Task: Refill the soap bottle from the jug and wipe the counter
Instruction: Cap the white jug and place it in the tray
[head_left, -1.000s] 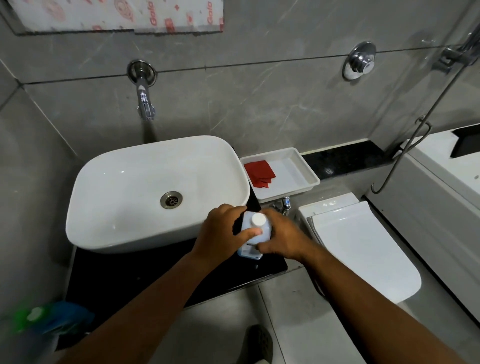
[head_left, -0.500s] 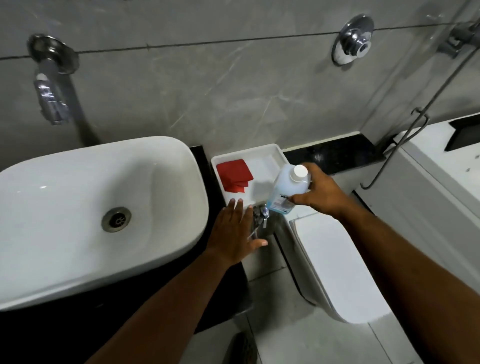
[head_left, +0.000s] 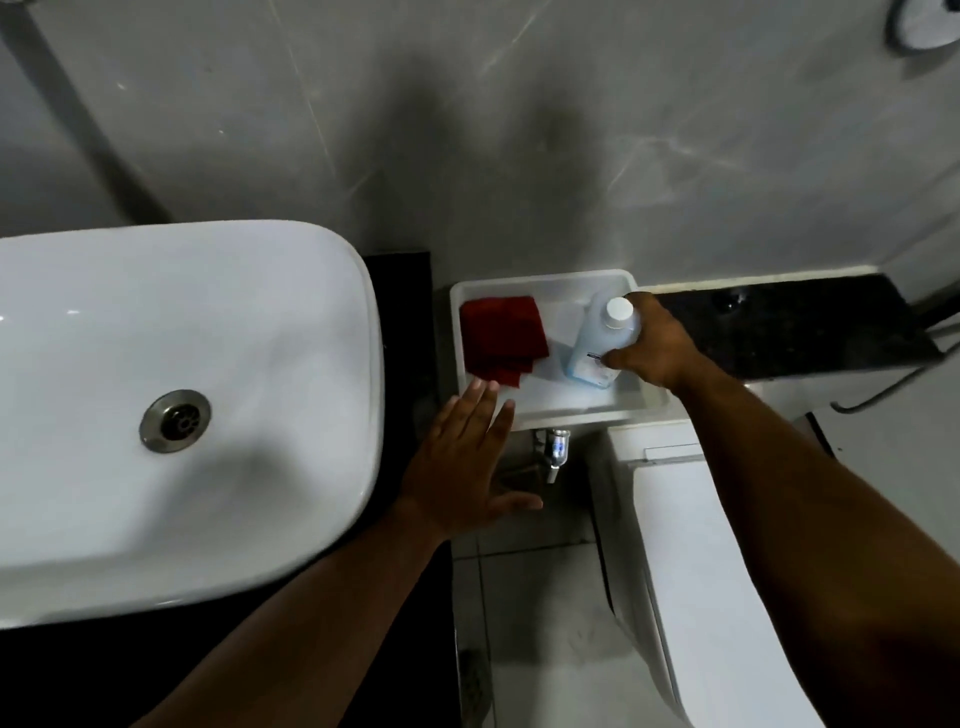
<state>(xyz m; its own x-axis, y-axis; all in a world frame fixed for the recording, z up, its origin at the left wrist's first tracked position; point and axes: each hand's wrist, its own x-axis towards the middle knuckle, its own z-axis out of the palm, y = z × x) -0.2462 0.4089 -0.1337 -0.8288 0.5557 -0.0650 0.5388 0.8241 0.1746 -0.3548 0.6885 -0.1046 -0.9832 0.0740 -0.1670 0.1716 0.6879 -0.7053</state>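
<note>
My right hand (head_left: 655, 343) grips a clear bottle (head_left: 598, 343) with a white cap and bluish liquid, its base down inside the white tray (head_left: 561, 413). A folded red cloth (head_left: 501, 338) lies in the tray's left half. My left hand (head_left: 462, 462) hovers flat with fingers spread, just in front of the tray's near left corner, its fingertips close to the cloth, holding nothing. The dark counter (head_left: 400, 280) shows as a strip between sink and tray.
A white basin (head_left: 208, 389) with a metal drain (head_left: 175, 421) fills the left. A white toilet lid (head_left: 701, 571) sits at the lower right. A small metal valve (head_left: 553, 452) sticks out below the tray. A black ledge (head_left: 789, 327) runs right of the tray.
My right hand carried the bottle from the counter in front of the basin over to the tray and lowered it inside. My left hand let go of the bottle and moved toward the tray's corner.
</note>
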